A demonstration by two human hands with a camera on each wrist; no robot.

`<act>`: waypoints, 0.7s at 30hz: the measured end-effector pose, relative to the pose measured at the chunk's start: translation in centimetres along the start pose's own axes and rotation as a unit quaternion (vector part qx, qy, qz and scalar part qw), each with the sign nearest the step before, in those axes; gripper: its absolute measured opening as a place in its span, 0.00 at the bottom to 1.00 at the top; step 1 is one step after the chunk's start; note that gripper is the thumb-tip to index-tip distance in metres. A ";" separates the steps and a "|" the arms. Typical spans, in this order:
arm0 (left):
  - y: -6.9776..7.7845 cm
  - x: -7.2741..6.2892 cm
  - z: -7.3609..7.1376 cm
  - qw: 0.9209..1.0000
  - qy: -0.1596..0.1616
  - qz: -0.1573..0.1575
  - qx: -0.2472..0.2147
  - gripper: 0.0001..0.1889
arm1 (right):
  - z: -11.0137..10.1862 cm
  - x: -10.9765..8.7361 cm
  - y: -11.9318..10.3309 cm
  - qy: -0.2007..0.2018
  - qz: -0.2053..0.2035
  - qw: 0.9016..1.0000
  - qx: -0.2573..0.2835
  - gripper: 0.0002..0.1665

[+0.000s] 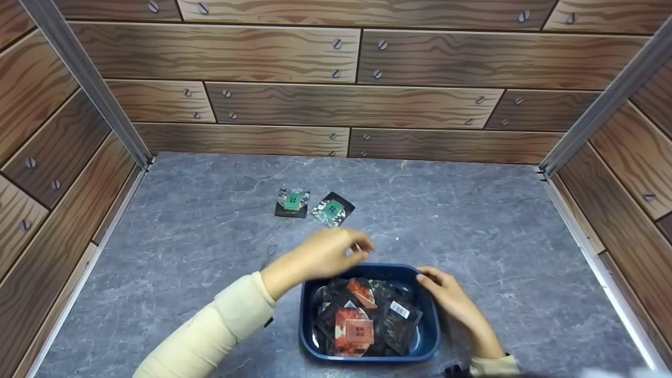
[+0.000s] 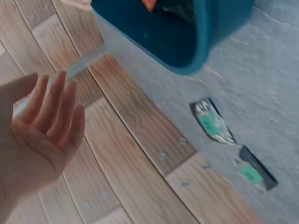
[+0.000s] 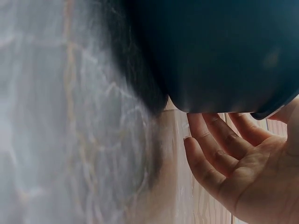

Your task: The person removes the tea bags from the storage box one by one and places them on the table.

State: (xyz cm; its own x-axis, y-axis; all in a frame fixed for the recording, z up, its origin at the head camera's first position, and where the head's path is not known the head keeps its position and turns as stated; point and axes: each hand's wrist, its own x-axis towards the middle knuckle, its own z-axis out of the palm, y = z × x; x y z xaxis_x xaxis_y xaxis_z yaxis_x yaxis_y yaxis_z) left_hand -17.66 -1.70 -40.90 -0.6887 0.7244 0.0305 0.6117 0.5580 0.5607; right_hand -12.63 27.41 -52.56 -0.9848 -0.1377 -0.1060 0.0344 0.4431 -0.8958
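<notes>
A dark blue plastic tub stands on the grey surface and holds several flat black packets. On top lie a red-labelled packet and a black one with a white barcode. My left hand hovers over the tub's far left rim, fingers loosely bent and holding nothing; its bare palm shows in the left wrist view. With the thumb at the rim and the fingers along the outer wall, my right hand grips the tub's far right corner. Beyond the left hand lie two green-labelled packets, side by side.
Wood-patterned panels enclose the marbled grey tabletop at the back and both sides. Metal strips run along the side edges.
</notes>
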 end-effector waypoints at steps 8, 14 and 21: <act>2.6 -0.2 2.9 0.983 -0.099 0.114 0.102 0.14 | 0.0 0.1 0.1 -0.006 -0.002 1.000 0.015 0.19; 3.8 -1.0 5.6 0.945 -0.108 0.181 0.249 0.13 | -0.1 -0.1 -0.1 -0.004 -0.001 1.000 0.016 0.18; 3.7 -2.4 8.7 0.891 -0.103 0.215 0.387 0.17 | 0.1 0.0 0.0 0.003 -0.005 1.000 0.005 0.18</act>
State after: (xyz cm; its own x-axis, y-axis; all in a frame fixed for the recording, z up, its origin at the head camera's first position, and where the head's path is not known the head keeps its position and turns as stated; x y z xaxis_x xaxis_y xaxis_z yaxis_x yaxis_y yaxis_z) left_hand -10.31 2.16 -46.10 -0.2886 0.9530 -0.0926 0.9418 0.2651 -0.2066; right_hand -12.57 27.32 -52.57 -0.9860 -0.1368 -0.0952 0.0270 0.4325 -0.9013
